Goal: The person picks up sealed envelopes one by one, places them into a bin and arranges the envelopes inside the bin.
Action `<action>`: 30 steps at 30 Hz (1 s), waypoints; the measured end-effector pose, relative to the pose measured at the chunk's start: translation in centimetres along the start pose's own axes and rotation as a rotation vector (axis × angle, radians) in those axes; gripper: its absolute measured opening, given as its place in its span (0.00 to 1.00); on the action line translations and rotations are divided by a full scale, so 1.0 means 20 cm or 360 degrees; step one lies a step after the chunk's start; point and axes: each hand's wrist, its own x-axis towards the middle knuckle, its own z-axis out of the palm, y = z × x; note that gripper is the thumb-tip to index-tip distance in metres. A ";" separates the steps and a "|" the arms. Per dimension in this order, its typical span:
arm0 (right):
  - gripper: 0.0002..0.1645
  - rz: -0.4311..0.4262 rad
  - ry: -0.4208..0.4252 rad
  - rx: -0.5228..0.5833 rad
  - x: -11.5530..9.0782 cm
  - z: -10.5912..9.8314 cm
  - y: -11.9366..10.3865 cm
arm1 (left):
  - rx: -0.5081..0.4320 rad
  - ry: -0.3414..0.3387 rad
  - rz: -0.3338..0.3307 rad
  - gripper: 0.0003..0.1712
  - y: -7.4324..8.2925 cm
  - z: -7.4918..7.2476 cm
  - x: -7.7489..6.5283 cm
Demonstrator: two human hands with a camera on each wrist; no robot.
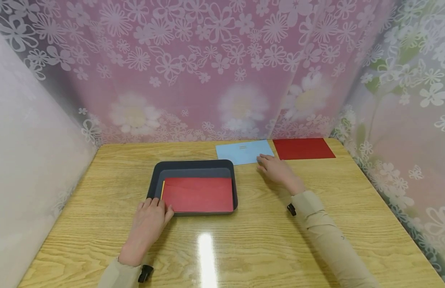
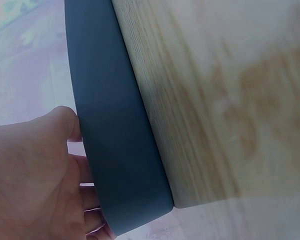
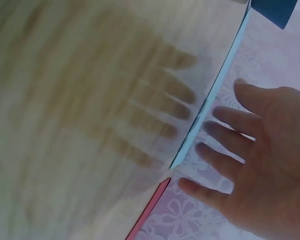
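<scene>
My left hand [image 1: 149, 220] rests on the near left corner of a dark grey baking tray [image 1: 193, 164]. In the left wrist view the tray's outer wall [image 2: 115, 120] hides the fingertips that reach over its rim. A red envelope [image 1: 197, 195] lies inside the tray, with a thin yellow edge showing at its left. My right hand [image 1: 276, 170] is at the right end of a light blue envelope [image 1: 240, 153], its fingers spread. The right wrist view shows the fingers beside the blue edge [image 3: 210, 95], apparently without gripping it.
A darker red envelope [image 1: 303, 149] lies flat at the back right, next to the blue one. Everything stands on a wood-grain table [image 1: 265, 240]. Floral curtains [image 1: 193, 80] hang behind the table and at both sides.
</scene>
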 end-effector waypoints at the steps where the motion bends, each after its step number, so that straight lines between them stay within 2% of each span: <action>1: 0.32 -0.0004 -0.0022 0.0006 0.00 0.00 0.00 | -0.0002 0.0015 0.0006 0.20 0.00 0.00 0.00; 12: 0.30 -0.0002 -0.0054 -0.0058 -0.04 -0.01 0.00 | 0.0000 0.0033 0.0010 0.21 0.00 0.01 0.00; 20: 0.26 -0.0019 -0.0017 -0.0133 -0.12 -0.02 0.01 | -0.0002 0.0032 0.0004 0.21 0.01 0.00 0.00; 30: 0.24 -0.0043 0.0047 -0.0155 -0.24 -0.01 0.03 | -0.0012 0.0114 0.0046 0.20 0.01 -0.01 0.01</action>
